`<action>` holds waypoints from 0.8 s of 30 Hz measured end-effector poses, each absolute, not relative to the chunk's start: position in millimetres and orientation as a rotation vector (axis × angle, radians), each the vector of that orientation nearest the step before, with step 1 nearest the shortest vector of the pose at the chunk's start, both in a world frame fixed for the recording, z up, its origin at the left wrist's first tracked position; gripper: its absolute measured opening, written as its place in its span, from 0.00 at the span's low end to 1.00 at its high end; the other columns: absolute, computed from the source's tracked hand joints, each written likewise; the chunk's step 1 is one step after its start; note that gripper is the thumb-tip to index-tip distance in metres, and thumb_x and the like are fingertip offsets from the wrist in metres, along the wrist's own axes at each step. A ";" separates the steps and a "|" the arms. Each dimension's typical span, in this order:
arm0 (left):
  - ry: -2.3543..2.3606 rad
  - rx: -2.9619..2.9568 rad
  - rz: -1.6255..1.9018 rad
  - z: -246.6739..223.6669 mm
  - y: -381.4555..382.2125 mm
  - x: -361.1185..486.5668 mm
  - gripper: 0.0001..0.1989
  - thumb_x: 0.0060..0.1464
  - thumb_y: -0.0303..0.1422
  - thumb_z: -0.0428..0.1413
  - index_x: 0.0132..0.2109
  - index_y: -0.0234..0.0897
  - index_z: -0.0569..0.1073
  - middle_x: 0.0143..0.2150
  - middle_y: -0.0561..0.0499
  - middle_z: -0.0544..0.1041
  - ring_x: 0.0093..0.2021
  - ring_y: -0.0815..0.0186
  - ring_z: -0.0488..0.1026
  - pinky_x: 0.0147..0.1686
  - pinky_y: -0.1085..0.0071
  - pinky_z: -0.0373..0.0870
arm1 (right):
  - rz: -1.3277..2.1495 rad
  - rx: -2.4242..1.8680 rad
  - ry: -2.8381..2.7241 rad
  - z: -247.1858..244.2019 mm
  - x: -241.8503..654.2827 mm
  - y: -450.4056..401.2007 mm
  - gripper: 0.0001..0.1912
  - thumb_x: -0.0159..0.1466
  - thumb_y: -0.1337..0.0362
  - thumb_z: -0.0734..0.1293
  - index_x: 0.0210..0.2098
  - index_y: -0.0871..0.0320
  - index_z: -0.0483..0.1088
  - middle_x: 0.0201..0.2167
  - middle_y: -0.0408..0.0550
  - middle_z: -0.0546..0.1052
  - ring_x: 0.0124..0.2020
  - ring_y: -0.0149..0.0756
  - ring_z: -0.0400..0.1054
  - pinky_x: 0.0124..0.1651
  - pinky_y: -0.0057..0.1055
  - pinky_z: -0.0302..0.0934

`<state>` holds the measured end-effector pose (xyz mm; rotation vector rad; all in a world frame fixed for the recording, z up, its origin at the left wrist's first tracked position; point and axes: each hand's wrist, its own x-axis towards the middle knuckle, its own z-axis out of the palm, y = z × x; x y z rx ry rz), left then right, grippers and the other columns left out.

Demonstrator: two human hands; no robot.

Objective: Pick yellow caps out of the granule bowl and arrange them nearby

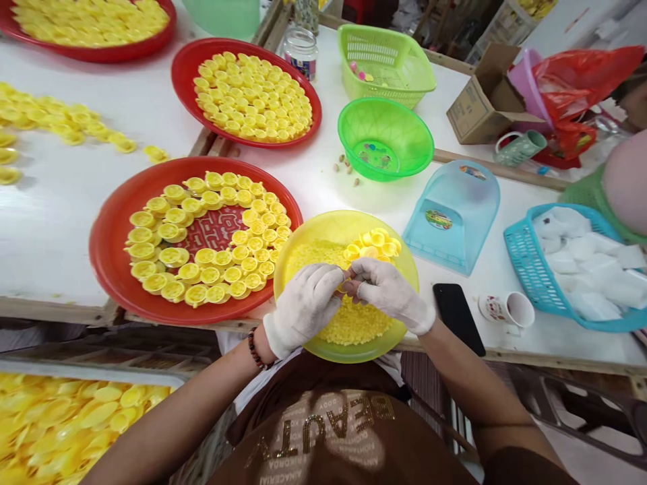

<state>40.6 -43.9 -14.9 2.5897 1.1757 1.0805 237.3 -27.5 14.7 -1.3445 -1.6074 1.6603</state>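
Note:
Both my hands wear white gloves with bare fingertips and meet above a yellow bowl (298,249). My left hand (309,301) and my right hand (387,291) are closed, fingertips together; whatever they pinch is too small or hidden to name. Small yellow pieces (356,327) fill the bowl's bottom, and a cluster of larger yellow cups (377,244) lies inside it just beyond my right hand. Left of the bowl, a red tray (114,222) carries rings of round yellow pieces (207,275) around its patterned centre.
Farther back are another red tray (185,74), a green bowl (387,138) and a green basket (387,64). To the right lie a blue dustpan (455,215), a black phone (458,318), a white mug (518,310) and a blue basket (536,276). Yellow parts (75,421) fill a bin lower left.

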 end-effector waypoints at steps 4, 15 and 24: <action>1.228 2.620 1.039 -10.0 -43.6 37.5 0.14 0.56 0.23 0.55 0.50 0.35 0.67 0.43 0.46 0.78 0.40 0.59 0.75 0.40 0.62 0.75 | 1.714 -1.341 -1.541 16.0 236.7 -26.6 0.07 0.67 0.61 0.63 0.41 0.57 0.69 0.32 0.44 0.76 0.29 0.32 0.73 0.31 0.30 0.67; 2.195 2.163 0.675 1.5 38.9 -99.0 0.14 0.58 0.33 0.56 0.50 0.34 0.75 0.46 0.46 0.77 0.47 0.58 0.72 0.53 0.61 0.67 | 0.867 -1.397 -2.403 13.5 253.4 -36.1 0.10 0.69 0.64 0.60 0.45 0.56 0.72 0.45 0.52 0.78 0.46 0.42 0.72 0.50 0.42 0.65; 2.226 1.982 0.526 -23.0 72.5 -107.2 0.09 0.56 0.29 0.51 0.41 0.34 0.75 0.34 0.46 0.76 0.34 0.61 0.70 0.37 0.65 0.65 | 0.812 -1.465 -2.561 18.7 247.6 -44.1 0.10 0.70 0.66 0.59 0.47 0.58 0.71 0.44 0.51 0.77 0.46 0.42 0.71 0.51 0.41 0.65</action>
